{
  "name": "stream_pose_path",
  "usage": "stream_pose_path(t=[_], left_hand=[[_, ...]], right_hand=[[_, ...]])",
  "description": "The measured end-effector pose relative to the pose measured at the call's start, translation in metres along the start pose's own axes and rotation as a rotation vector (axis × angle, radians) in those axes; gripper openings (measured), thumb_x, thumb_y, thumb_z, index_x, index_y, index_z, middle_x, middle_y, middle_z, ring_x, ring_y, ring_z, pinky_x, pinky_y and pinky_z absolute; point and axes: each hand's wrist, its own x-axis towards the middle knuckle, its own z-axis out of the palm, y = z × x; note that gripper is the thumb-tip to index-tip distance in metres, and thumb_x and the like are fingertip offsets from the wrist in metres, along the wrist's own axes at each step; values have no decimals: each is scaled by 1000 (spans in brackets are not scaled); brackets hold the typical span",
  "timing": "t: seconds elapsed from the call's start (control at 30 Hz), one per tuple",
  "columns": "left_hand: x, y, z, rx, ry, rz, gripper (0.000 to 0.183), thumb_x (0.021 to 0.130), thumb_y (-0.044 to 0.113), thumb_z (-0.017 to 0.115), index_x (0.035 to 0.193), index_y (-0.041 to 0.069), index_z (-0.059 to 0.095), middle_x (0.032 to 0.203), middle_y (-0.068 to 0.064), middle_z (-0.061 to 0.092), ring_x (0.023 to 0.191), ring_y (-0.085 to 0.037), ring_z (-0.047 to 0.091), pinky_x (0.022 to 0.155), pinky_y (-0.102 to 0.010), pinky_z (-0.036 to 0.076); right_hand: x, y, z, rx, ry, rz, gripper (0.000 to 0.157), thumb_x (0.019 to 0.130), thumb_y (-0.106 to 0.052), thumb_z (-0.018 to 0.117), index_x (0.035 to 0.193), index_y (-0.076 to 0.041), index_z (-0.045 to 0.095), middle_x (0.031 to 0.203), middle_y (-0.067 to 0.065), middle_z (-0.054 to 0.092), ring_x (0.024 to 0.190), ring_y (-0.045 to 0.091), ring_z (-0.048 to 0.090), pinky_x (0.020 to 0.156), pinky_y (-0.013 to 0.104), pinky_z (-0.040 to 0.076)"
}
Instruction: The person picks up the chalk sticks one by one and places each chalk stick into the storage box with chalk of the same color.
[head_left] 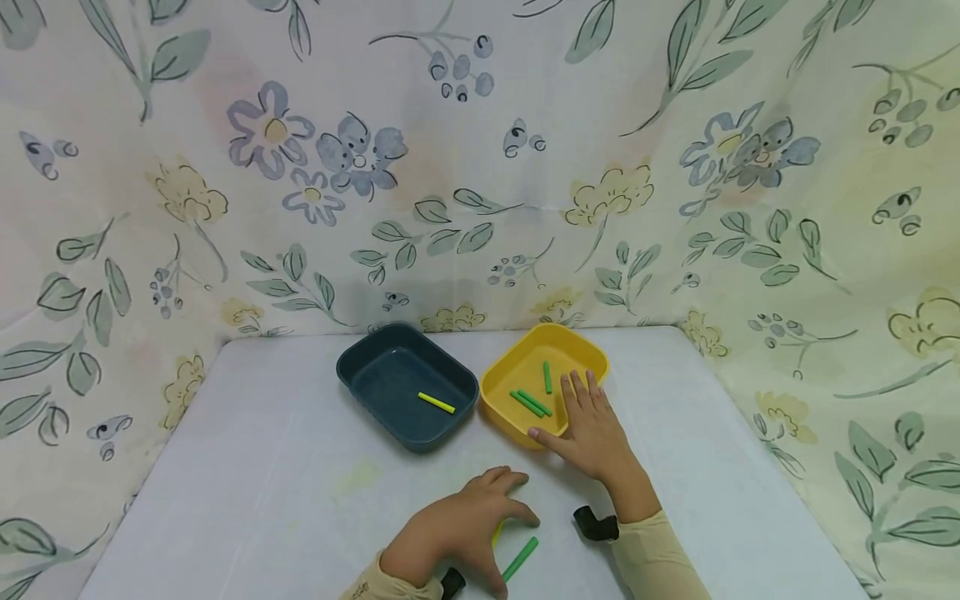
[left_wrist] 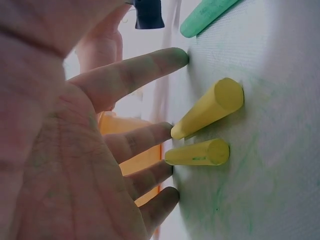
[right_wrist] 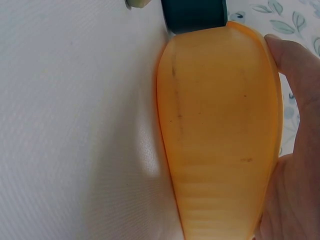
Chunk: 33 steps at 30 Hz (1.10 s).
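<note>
nearest, at lower centre of the frame, the left hand (head_left: 467, 523) spreads, its grip loose, around two yellow sticks (left_wrist: 212, 106) on the table (head_left: 225, 492), beside a green stick (head_left: 521, 559). right of centre, the right hand (head_left: 596, 435), also unclenched, touches the yellow tray (head_left: 517, 367), where three green sticks (head_left: 536, 403) lie. at centre, a dark blue tray (head_left: 382, 383) holds one yellow stick (head_left: 437, 403).

Yellow tray (head_left: 517, 367) common to all views

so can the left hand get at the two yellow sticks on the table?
Likely yes: the left hand is right at the yellow sticks, holding nothing, and nothing visible stands in between.
</note>
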Motion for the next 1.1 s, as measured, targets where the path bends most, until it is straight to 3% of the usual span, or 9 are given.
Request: stream_pose_path(t=[0.27, 0.53, 0.73, 0.93, 1.1], left_hand=[[-4, 4, 2, -25, -18, -4, 76, 62, 50, 103, 131, 50, 70, 173, 0, 33, 160, -37, 27, 117, -60, 44], [-2, 4, 2, -17, -42, -6, 82, 64, 50, 102, 138, 53, 66, 175, 1, 28, 161, -38, 24, 118, -61, 43], [5, 0, -8, 24, -12, -15, 75, 66, 48, 102, 133, 52, 69, 175, 1, 28, 162, -36, 22, 119, -60, 42], [5, 0, -7, 9, -12, -3, 69, 67, 50, 101, 129, 49, 71, 173, 2, 33, 161, -34, 25, 119, -57, 43], [6, -4, -12, -26, 78, 45, 71, 69, 54, 99, 133, 41, 71, 168, 0, 42, 158, -29, 32, 121, -53, 43]], right_hand=[[-5, 0, 4, 13, -16, 7, 118, 92, -80, 58, 169, -2, 18, 177, 20, 17, 166, 44, 5, 132, 62, 12], [-2, 0, 2, 7, -18, 4, 117, 92, -80, 59, 169, -1, 20, 176, 22, 19, 165, 45, 6, 132, 63, 12], [14, 1, -10, -13, -7, -5, 118, 91, -81, 57, 170, -3, 18, 177, 22, 19, 166, 43, 4, 133, 61, 11], [11, 2, -6, -6, -37, 9, 119, 91, -83, 55, 170, -3, 16, 177, 21, 16, 166, 42, 1, 133, 60, 9], [6, 3, -1, -1, -30, 9, 118, 91, -83, 56, 170, -4, 17, 177, 21, 18, 167, 41, 1, 133, 60, 10]])
